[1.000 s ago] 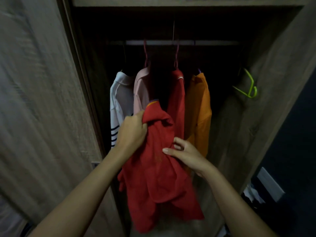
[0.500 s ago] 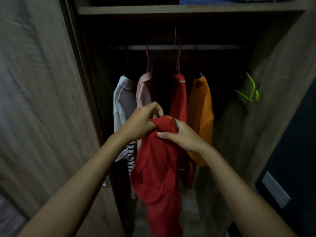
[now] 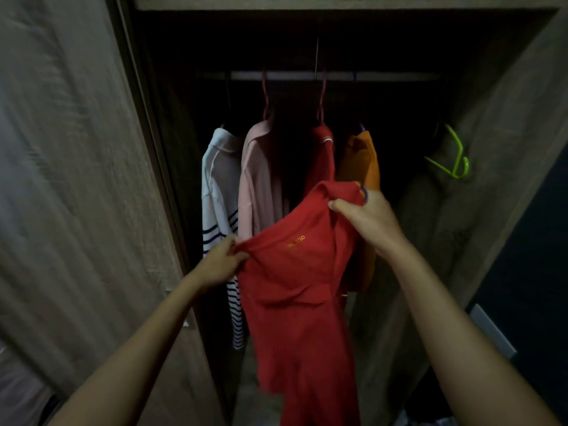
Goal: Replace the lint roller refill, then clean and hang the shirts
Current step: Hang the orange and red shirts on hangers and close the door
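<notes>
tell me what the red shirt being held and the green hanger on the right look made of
Red shirt: soft matte knit, probably cotton; it folds and drapes limply between the left hand and right hand. Green hanger: likely plastic; thin, rigid, evenly bright, slightly glossy, though the light is too dim to be sure.

A wooden wardrobe (image 3: 507, 149) is standing open, its door (image 3: 76, 179) reaching across the left of the view. A pale rail (image 3: 384, 76) is running across the dark interior under a shelf (image 3: 307, 1). A lime-green hanger (image 3: 458, 158) is hanging bare near the right wall. At the lower right, a pale rectangular piece (image 3: 491, 332) is showing against a dark surface; what it is cannot be told.
</notes>
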`<state>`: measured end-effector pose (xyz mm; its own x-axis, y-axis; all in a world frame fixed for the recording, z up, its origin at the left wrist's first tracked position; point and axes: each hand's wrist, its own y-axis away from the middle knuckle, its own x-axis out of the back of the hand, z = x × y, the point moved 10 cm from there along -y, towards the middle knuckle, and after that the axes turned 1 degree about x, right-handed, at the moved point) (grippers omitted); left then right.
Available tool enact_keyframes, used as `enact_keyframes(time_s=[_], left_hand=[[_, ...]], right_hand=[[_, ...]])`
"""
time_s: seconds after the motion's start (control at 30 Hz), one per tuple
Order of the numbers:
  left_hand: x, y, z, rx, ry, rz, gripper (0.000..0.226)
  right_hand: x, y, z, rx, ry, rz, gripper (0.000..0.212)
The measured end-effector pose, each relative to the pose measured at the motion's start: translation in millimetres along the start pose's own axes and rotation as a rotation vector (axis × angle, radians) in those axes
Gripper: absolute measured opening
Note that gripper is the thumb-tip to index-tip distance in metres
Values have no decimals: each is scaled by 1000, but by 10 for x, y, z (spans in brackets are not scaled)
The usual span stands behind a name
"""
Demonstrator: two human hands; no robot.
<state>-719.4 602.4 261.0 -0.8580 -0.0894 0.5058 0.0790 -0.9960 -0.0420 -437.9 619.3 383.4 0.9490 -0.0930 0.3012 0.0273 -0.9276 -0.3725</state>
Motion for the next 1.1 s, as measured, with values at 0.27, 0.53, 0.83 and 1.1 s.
enact_keyframes(time_s=[0.27,0.53,0.83,1.1], left_hand=[[400,-38,1045,-156,-46,167,17],[197,217,1279,3,215,-396,31],[290,17,1604,-263,-72,-295,27],[223,-41,2389,-739,-480,222,34]], right_hand=[[-287,176,276,31,231,-465,72],[399,44,249,96,509,-239,15],[920,-113,351,-1,369,-23,45],[925,-430,65,-10,578,-19,52]])
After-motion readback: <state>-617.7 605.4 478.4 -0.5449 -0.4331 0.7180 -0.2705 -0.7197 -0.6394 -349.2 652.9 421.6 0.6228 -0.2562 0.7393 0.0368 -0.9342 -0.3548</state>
